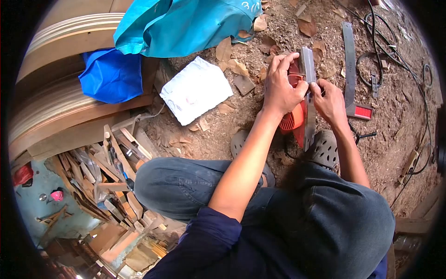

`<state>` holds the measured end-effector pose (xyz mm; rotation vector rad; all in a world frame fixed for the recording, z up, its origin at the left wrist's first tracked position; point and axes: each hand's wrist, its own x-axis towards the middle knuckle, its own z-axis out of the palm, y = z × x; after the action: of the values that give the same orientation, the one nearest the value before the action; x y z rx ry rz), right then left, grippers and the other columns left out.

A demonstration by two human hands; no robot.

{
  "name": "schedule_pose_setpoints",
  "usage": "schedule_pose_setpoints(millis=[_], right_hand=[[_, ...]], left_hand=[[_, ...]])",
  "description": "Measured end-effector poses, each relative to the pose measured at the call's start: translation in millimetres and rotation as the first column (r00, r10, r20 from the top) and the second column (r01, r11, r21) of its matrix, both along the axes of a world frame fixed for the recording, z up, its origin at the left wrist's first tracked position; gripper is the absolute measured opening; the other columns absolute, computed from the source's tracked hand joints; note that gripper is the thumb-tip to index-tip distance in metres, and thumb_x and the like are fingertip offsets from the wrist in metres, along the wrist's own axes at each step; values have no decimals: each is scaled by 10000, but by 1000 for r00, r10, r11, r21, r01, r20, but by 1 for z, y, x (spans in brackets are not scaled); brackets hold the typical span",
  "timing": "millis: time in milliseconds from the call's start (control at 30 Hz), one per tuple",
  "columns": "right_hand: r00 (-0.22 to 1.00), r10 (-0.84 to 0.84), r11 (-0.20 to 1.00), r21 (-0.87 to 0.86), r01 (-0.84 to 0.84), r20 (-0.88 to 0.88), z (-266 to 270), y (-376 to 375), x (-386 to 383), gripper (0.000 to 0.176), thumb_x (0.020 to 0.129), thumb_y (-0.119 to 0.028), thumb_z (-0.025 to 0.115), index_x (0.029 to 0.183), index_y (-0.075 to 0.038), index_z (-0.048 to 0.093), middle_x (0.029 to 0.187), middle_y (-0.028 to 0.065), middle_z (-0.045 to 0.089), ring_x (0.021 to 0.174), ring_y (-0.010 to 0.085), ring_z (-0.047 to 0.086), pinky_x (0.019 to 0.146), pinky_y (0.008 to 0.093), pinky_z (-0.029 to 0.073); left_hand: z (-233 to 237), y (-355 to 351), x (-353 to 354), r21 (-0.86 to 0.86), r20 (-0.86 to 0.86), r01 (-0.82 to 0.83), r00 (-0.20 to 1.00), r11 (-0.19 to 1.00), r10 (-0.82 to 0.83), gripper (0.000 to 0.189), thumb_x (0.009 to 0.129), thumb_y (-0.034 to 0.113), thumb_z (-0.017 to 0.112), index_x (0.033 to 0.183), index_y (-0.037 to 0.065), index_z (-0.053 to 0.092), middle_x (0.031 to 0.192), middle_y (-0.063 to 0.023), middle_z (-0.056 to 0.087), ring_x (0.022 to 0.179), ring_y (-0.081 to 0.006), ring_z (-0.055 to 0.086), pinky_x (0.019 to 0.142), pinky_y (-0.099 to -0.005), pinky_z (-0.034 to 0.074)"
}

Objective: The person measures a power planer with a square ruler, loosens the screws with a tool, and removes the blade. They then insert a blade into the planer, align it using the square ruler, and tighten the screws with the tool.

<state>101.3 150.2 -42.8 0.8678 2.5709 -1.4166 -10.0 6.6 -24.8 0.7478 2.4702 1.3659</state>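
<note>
A red electric planer (pixel 292 120) stands between my feet, its grey metal sole turned sideways to the right. My left hand (pixel 283 88) grips its far end, with the fingers over the body and the thumb at the edge of the sole. My right hand (pixel 331 103) is closed, thumb and fingertips pinched at the sole close to my left thumb. Whether a small part sits between those fingertips is hidden. To the right of my right hand lies a try square (pixel 350 69) with a red inlay in its handle.
Sawdust and dry leaves cover the ground. A white folded cloth (pixel 196 90), a teal cloth (pixel 186 28) and a blue bag (pixel 111 76) lie left. Stacked curved boards (pixel 69 111) and wood offcuts (pixel 116 176) fill the left side. A black cable (pixel 418 83) coils at right.
</note>
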Motion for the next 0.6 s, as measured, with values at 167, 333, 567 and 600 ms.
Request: schedule_pose_setpoints(millis=[167,333,567,600], right_hand=[[999,22,997,-71,-19,43,9,3,-3,284,997,-286,694,1062,-12,731,924,257,749,893,436,735,814,485,566],[995,22,998,-59,-17,92,14,5,-5,286,992,-276,701,1034,3,747,888,225,756,843,371,751,797,457,571],[999,-23,995,-100,27,41,12,3,-4,298,984,-289,712,1015,4,762,883,193,770,805,314,751,779,421,569],[998,-31,995,-92,36,47,10,3,-3,298,984,-289,712,1015,4,762,883,193,770,805,314,751,779,421,569]], left_hand=[[0,-2,1,5,-16,-3,1000,1000,3,604,747,134,707,1337,27,637,1198,-159,604,1090,-310,663,1008,-413,548],[-2,-1,-1,7,-22,1,1000,1000,-1,611,744,134,711,1341,31,633,1199,-162,602,1086,-317,670,1001,-416,553],[-3,-1,0,-3,-42,-2,999,1000,2,615,745,124,713,1350,41,639,1216,-154,609,1082,-303,672,1005,-414,555],[-4,-1,0,5,-36,6,999,1000,-5,615,745,124,713,1350,41,639,1216,-154,609,1082,-303,672,1005,-414,555]])
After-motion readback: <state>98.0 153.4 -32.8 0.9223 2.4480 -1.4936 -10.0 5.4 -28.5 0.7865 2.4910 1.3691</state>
